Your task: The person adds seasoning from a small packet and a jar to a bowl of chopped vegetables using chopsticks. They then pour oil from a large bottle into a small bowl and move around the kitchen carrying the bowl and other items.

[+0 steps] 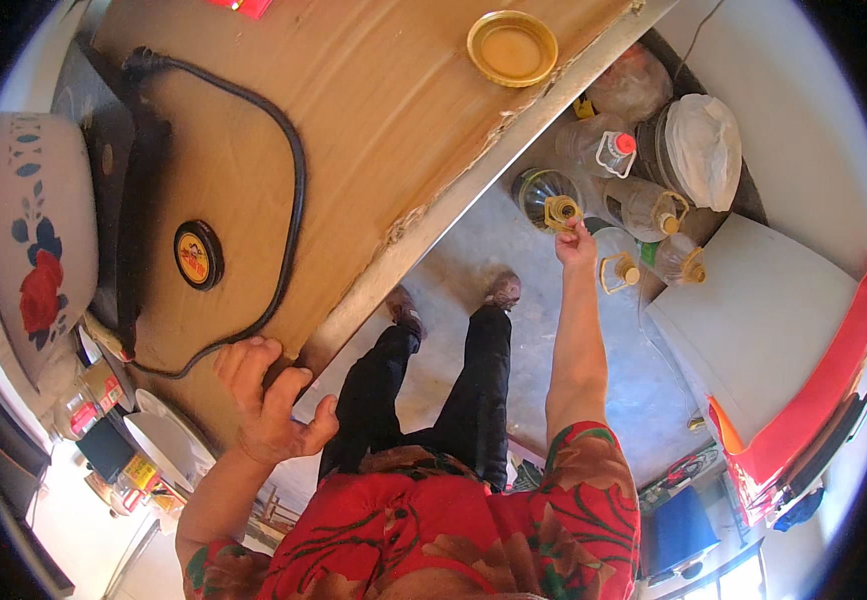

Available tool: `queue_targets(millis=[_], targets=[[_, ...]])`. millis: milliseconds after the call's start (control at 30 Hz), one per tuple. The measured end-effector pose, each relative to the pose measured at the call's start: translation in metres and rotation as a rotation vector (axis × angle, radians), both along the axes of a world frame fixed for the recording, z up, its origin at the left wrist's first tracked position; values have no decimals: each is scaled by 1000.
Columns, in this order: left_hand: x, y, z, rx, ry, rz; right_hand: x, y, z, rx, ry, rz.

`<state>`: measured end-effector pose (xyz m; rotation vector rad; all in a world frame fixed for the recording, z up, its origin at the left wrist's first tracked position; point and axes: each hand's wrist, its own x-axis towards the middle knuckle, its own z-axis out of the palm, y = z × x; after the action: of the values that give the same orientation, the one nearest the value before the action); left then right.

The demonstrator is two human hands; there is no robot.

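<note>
My right arm reaches down and forward to the floor beside the table. There my right hand (575,243) is closed at the yellow neck and handle of a large clear plastic bottle (541,192), which looks dark inside. No cap shows on its mouth. Over the table's near corner is my left hand (278,400), fingers spread and holding nothing. A black power cord (298,180) runs across the wooden table (373,120), passing close to the left fingertips. On the tabletop lie a round black tin (198,255) with a yellow label and a shallow gold-coloured lid (511,48).
Several capped plastic bottles (643,205) stand around the held one. Beyond them are a white plastic bag (703,150) and a white box-like surface (758,320) with red trim. A flower-painted enamel basin (38,230) sits at the table's left, by a black appliance (103,180).
</note>
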<state>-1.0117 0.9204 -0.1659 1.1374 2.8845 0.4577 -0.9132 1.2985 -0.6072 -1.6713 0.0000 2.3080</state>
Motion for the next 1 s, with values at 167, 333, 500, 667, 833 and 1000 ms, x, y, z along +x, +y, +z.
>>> queue_targets(millis=[167,333,500,667,833,1000], targets=[[-7,1,6,2,-34,-35,12,-23,4,147,-264,160],[-1,-4,13,65,-108,-4,1,-87,151,664,-283,564],[0,-13,14,168,-112,-7,-36,-142,340,1178,168,658],[-1,-17,19,239,-110,-19,-110,-194,476,1931,493,969],[-2,-18,19,241,-69,-40,-166,-252,491,2387,437,1463],[-2,-17,19,231,-90,-43,-184,-280,483,2343,349,1750]])
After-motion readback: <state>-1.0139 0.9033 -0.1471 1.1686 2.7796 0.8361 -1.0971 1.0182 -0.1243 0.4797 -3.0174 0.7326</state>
